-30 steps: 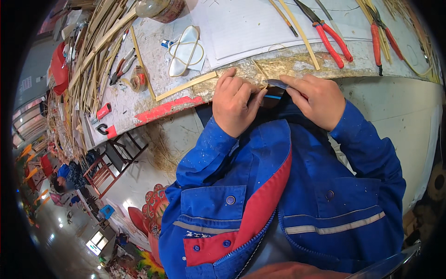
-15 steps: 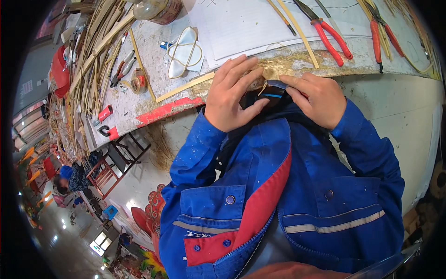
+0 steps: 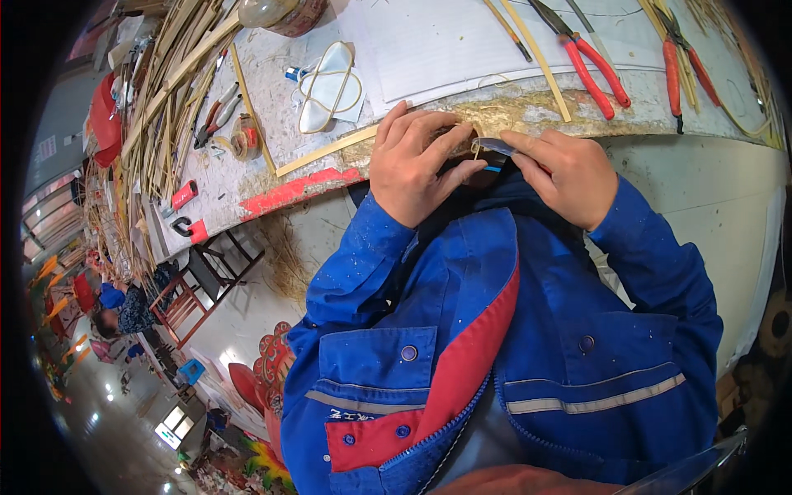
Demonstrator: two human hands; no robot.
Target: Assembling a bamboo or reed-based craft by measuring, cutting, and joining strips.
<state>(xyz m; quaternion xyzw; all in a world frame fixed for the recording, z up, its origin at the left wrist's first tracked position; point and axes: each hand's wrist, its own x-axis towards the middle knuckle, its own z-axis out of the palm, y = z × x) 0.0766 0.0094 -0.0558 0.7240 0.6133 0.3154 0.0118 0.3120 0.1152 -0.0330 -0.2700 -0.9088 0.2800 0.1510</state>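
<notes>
At the table's near edge, my right hand (image 3: 563,175) is closed around a dark, flat blade (image 3: 497,147), its index finger stretched along the top; any handle is hidden in the grip. Facing it, my left hand (image 3: 415,165) has curled fingers, with the thumb brought toward them. A thin pale bamboo strip (image 3: 476,149) shows at those fingertips, right beside the blade. Most of that strip is hidden by the hand. Below both hands lies dark cloth over my lap, with a bright blue band under the blade.
Red-handled pliers (image 3: 596,78) and a second red-handled pair (image 3: 681,70) lie on the worn table (image 3: 247,103). Bamboo sticks (image 3: 186,70) pile up at left, near a tape roll (image 3: 245,142), a pale oval-frame piece (image 3: 330,87) and a jar (image 3: 285,15). Another person (image 3: 132,309) is far left.
The left fingers have curled in and the thumb has moved right toward the blade. The blade has tilted flatter in the right hand.
</notes>
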